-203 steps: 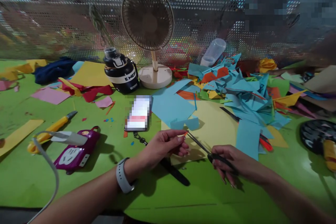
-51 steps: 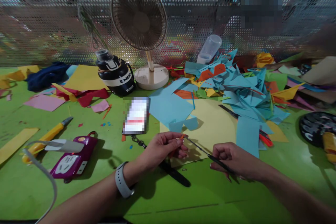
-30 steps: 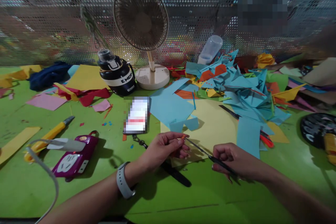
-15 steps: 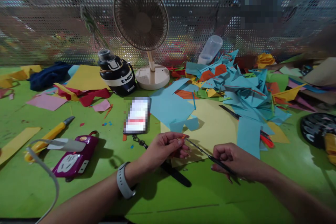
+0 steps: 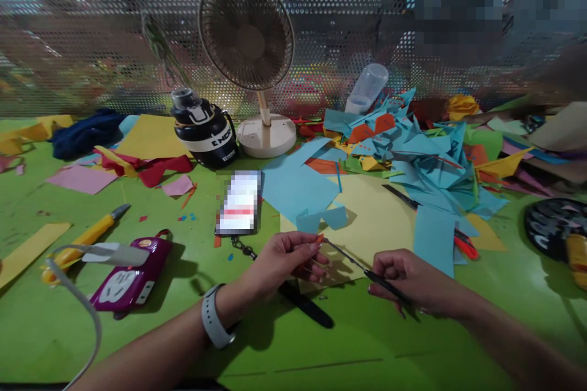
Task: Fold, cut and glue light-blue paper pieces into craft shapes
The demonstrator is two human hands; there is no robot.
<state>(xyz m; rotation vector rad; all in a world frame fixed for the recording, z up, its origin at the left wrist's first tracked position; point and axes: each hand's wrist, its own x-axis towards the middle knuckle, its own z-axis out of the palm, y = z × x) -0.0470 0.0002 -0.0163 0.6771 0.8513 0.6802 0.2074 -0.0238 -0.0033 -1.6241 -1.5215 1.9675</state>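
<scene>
My left hand [image 5: 293, 256], with a pale watch on the wrist, pinches a small orange paper piece [image 5: 320, 237] between thumb and fingertips. Dark-handled scissors [image 5: 385, 286] are gripped in my right hand [image 5: 403, 278]; their thin blades point left and reach the orange piece. Both hands are over the near edge of a pale yellow sheet [image 5: 380, 214]. Just beyond my left hand lies a folded blue paper piece [image 5: 323, 219]. A black strap [image 5: 307, 304] passes beneath my left hand.
A phone [image 5: 238, 203], black bottle [image 5: 206, 134] and fan [image 5: 266, 134] stand or lie beyond my hands. Blue paper scraps [image 5: 426, 153] are heaped at right. On the left are a purple device [image 5: 131, 275] with a white cable and a yellow cutter [image 5: 92, 232].
Both hands stay almost in place, still holding the orange piece and the scissors. The orange piece and the fingers around it have shifted slightly.
</scene>
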